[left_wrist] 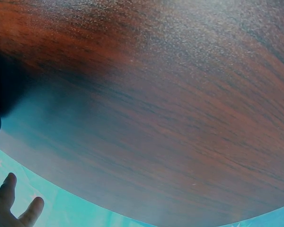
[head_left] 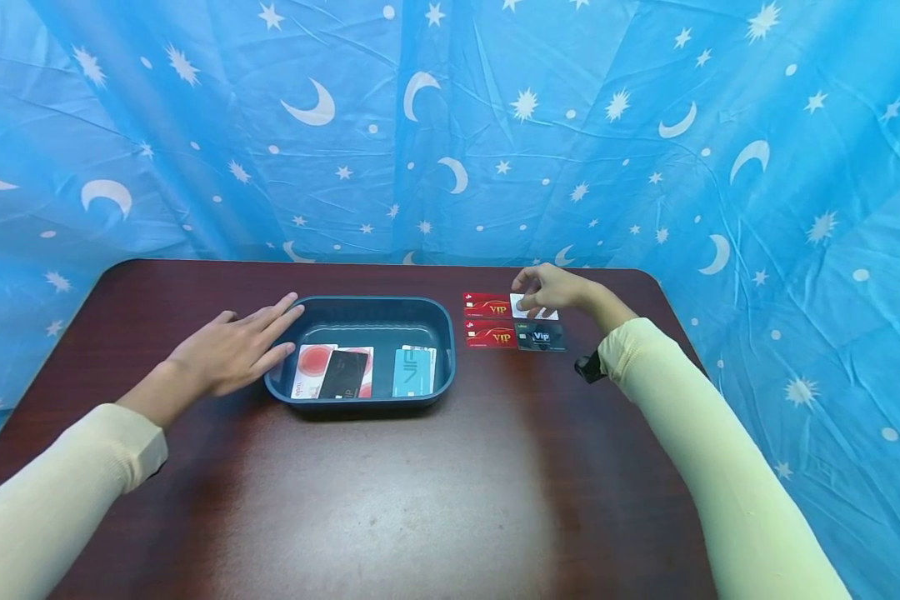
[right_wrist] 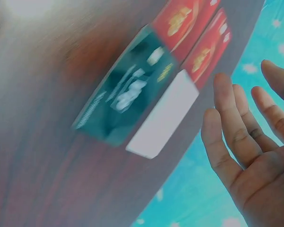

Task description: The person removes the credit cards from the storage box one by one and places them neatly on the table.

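Observation:
My left hand (head_left: 232, 348) lies with straight fingers across the left rim of a dark blue tray (head_left: 360, 405). Its fingertips also show at the lower left of the left wrist view. Over a white card (head_left: 521, 309) hovers my right hand (head_left: 558, 287), its fingers loosely bent and apart, nothing held between them. In the right wrist view the same white card (right_wrist: 165, 118) lies flat on the table beside a dark green VIP card (right_wrist: 125, 92). Two red VIP cards (head_left: 487, 306) sit left of these, one behind the other, making a two-by-two block.
Inside the tray a black card (head_left: 345, 374) overlaps white cards with red circles (head_left: 314, 367). A light blue card (head_left: 412, 372) lies at the tray's right, over a paler one. A blue curtain (head_left: 450, 133) with moons and stars hangs behind the brown table (head_left: 420, 517).

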### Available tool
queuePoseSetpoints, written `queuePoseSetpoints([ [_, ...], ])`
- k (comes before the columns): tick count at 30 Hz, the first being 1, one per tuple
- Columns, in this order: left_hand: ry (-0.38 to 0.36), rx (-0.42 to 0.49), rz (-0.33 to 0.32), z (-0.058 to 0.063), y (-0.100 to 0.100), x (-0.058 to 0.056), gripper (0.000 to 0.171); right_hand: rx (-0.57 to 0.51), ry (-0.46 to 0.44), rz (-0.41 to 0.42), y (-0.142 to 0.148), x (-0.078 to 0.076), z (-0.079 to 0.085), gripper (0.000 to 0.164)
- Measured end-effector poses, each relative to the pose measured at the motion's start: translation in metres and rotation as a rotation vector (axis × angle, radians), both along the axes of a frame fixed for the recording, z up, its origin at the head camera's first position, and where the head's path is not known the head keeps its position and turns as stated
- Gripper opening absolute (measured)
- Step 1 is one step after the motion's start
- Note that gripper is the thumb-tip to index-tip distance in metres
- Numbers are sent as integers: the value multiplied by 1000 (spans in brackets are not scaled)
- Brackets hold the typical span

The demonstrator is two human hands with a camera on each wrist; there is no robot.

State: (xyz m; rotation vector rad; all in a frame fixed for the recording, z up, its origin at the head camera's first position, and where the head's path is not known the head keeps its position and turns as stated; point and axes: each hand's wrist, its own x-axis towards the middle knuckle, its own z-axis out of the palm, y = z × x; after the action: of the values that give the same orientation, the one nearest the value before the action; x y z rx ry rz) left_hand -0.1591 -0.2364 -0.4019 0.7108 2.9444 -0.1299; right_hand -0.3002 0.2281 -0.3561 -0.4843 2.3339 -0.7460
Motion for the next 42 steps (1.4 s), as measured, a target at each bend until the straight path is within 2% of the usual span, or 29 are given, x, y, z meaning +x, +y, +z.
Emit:
queuePoseSetpoints([
  [5, -7, 0, -2, 1, 1, -1, 72, -14, 24, 76, -27, 3, 11, 41],
  [12, -12, 7, 7, 1, 1, 0, 72, -73, 13, 132, -64, 5, 19, 42],
  [17, -2, 8, 4, 1, 0, 0, 72, -66, 38, 185, -87, 7, 25, 42],
  [26, 1, 23, 3, 0, 0, 0, 71, -52, -15, 223, -118, 11, 35, 44],
  [33, 11, 35, 1, -3, -2, 0, 71, -13, -52, 287, -137, 14, 33, 49],
  [42, -3, 41, 5, -3, -2, -1, 71, 34, -112, 318, -154, 20, 24, 51],
])
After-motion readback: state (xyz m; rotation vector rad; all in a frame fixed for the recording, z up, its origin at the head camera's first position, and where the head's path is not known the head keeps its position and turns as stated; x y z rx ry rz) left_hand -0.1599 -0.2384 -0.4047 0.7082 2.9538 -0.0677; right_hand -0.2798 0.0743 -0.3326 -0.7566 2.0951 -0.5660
